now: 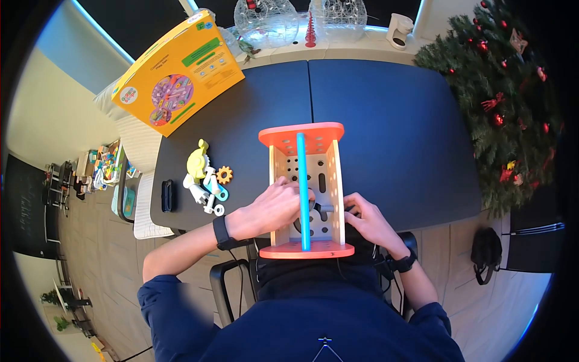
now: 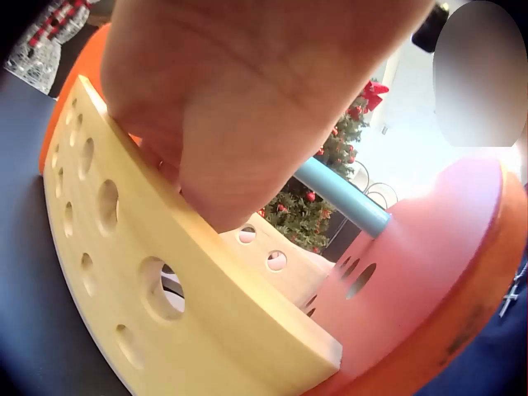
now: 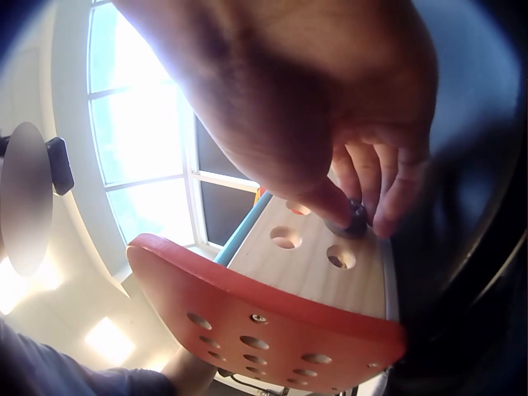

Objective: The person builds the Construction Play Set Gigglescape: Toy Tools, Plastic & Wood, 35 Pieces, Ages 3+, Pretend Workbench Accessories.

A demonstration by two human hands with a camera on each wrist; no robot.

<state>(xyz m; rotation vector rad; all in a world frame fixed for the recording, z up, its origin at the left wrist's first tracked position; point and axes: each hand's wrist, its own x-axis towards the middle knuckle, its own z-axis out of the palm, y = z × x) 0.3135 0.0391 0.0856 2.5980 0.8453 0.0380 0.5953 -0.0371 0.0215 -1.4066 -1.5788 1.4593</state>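
Toolbox (image 1: 338, 187): pale drilled wood, red ends (image 1: 329, 251), blue bar (image 1: 303, 193) | right hand (image 1: 368, 223) pinches dark piece (image 3: 356, 221) | left hand (image 1: 268, 208): grip, can't tell

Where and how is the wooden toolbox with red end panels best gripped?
Likely by its round blue bar, from above, near mid-length: it runs exposed between the red end panels, seemingly slim enough to wrap. The left hand reaches in beneath it, so clear that first.

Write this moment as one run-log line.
left hand: inside open, red-ended wooden box, grip unclear | right hand: pinching dark round piece outside box's right wall
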